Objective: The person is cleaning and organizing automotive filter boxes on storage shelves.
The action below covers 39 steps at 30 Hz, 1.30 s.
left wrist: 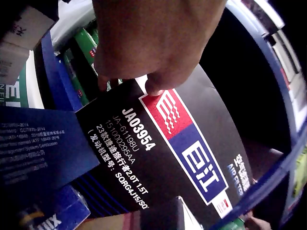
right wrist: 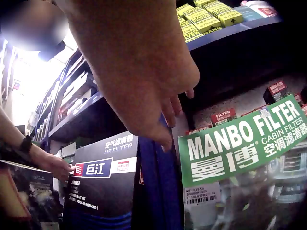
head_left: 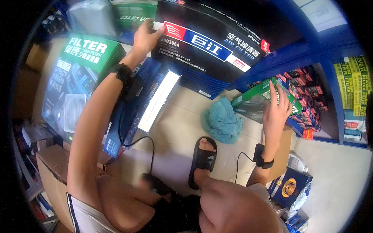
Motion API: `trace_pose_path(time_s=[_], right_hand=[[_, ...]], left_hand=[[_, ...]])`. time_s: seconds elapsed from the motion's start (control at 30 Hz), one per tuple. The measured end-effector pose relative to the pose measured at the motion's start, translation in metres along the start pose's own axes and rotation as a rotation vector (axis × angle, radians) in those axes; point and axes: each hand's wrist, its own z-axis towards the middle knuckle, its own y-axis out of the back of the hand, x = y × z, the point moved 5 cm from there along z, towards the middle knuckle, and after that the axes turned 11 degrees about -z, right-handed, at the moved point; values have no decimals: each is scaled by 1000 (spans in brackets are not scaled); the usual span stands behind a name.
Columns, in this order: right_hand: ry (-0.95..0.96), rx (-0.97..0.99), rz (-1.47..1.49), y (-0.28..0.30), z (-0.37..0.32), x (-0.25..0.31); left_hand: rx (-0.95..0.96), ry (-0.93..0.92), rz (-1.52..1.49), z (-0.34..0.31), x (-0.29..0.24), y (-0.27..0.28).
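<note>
Beside blue shelving (right wrist: 165, 189), left grip (head_left: 147, 39) pinching black box (head_left: 208, 40); right grip (head_left: 276, 112) unclosed, fingers (head_left: 273, 96) straight, by green box (head_left: 253, 97)

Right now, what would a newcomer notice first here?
Probably the black air filter box, upper middle of the head view, its corner held by the left hand. Next, the green MANBO box by the right hand, and the crumpled teal cloth on the floor nearby.

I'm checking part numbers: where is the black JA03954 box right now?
In the head view, the black JA03954 box is at top centre, its left end gripped by the left hand; the teal cloth shows below it, slightly right.
</note>
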Motion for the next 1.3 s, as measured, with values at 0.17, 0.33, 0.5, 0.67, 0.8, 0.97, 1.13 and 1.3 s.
trace_pose_path(time_s=[0.17,0.33,0.5,0.67,0.8,0.97,1.13,1.3], right_hand=[[-23,-10,41,-3,3,5],[-29,-165,446,-24,-7,56],[-330,135,687,-136,-33,121],[-318,389,785,-175,-25,127],[-320,254,800,-220,-31,134],[-336,177,772,-217,-28,130],[-492,220,969,-165,2,118],[-525,161,969,-165,7,111]], left_hand=[[-14,-75,-9,-2,19,-2],[30,13,50,-7,25,-1],[130,120,321,-6,50,-1],[214,329,276,-2,76,-3],[155,271,392,-8,88,-4],[165,253,275,-7,84,1],[75,109,355,12,83,7],[117,210,232,10,62,3]])
